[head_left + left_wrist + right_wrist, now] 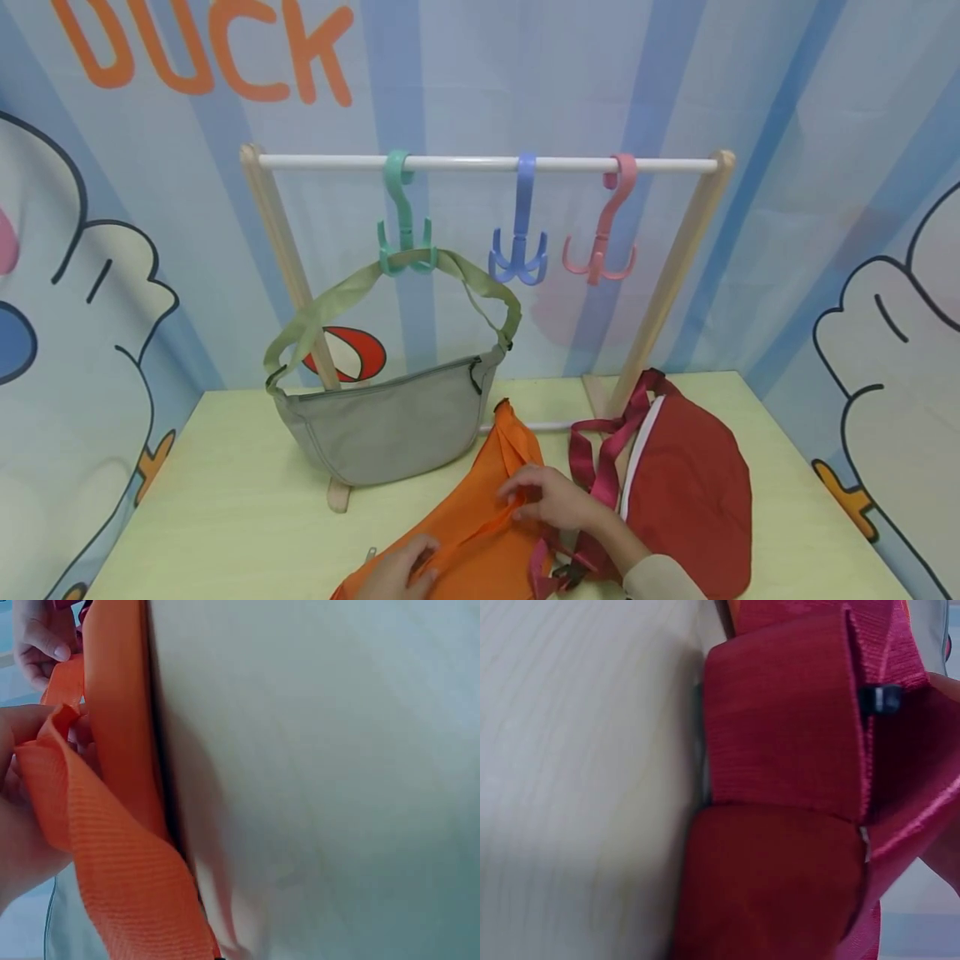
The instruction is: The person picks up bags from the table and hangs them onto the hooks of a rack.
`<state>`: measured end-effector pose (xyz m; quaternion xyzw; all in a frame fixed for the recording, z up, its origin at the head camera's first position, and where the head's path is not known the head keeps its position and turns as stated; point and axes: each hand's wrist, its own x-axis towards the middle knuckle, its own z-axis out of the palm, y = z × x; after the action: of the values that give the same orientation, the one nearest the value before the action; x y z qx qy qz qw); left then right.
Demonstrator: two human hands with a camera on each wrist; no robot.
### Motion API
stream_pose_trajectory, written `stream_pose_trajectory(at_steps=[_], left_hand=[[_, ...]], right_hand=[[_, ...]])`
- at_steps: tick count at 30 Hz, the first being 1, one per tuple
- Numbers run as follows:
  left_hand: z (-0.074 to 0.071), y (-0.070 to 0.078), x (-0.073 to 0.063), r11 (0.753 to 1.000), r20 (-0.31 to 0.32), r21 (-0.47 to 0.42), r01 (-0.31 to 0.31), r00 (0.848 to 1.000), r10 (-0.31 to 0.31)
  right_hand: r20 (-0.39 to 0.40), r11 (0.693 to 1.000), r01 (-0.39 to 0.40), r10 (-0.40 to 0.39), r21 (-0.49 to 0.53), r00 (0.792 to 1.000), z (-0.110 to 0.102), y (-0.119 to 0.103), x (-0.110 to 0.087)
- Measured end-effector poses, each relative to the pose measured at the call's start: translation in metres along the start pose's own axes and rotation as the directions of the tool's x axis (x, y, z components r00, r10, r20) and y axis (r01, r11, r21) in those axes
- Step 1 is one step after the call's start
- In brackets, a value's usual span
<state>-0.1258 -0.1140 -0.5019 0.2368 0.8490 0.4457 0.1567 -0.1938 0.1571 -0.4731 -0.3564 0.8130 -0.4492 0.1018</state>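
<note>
An orange sling bag lies on the table between both hands, its strap raised over the body. My left hand, low in the head view, grips this strap; the left wrist view shows it folded between thumb and fingers. Further along, my right hand pinches the same strap with curled fingers. Right of that hand rests a dark red bag with a white zipper edge. Its crimson strap fills much of the right wrist view and mostly hides the right hand there.
Behind stands a rack with a white bar. A grey bag hangs by its strap from the green hook. The blue hook and pink hook hang to its right. A printed curtain surrounds the table.
</note>
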Motion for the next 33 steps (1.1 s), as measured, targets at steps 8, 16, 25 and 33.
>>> stream_pose_trajectory(at_steps=[8, 16, 25, 33], left_hand=[[-0.008, 0.009, -0.004, 0.999, -0.128, 0.005, -0.034, 0.991, 0.034], [-0.014, 0.014, -0.001, 0.994, -0.156, -0.11, 0.002, 0.988, -0.019], [-0.023, 0.023, 0.0, 0.991, -0.179, -0.13, 0.016, 0.983, -0.04], [-0.031, 0.027, 0.0, 0.995, -0.234, -0.094, -0.02, 0.972, -0.003]], right_hand=[[-0.029, 0.999, 0.01, -0.009, 0.045, 1.0, -0.001, 0.015, 0.002], [-0.055, 0.996, 0.024, -0.02, 0.086, 0.998, -0.005, 0.004, 0.004], [-0.054, 0.996, -0.009, 0.014, 0.093, 0.998, -0.01, -0.022, 0.003], [-0.038, 0.997, -0.028, 0.031, 0.076, 0.999, -0.013, -0.017, 0.006]])
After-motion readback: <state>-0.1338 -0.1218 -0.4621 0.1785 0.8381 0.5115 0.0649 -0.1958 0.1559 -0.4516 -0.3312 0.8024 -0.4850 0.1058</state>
